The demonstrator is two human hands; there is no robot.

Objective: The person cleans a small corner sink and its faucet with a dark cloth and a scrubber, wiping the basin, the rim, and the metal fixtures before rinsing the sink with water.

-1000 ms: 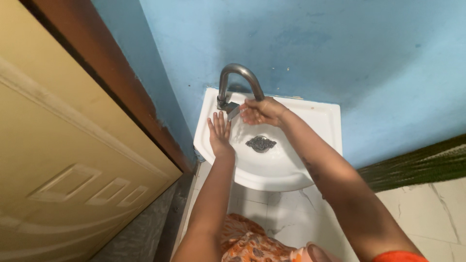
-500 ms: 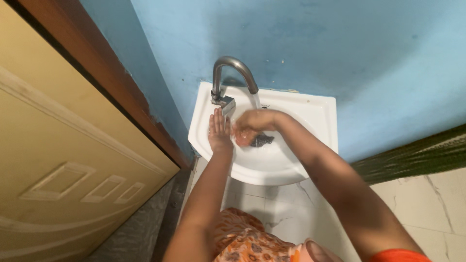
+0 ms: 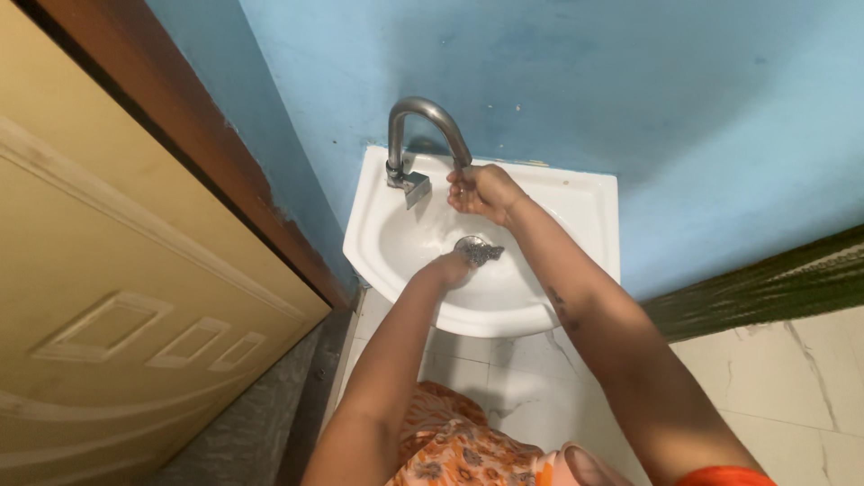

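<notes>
Rinsing at a small white wash basin (image 3: 576, 211), centre of the frame, against a blue wall (image 3: 630, 90). Right hand (image 3: 481, 192) was cupped, fingers loosely curled, directly under the spout of the curved metal tap (image 3: 423, 121). Left hand (image 3: 450, 268) lay low in the bowl, fingers down beside the metal drain (image 3: 479, 249); whether it was spread could not be told. Judged best practice: keep the cupped palm centred under the stream, so water falls inside the bowl. Cream door (image 3: 108, 297) at left
</notes>
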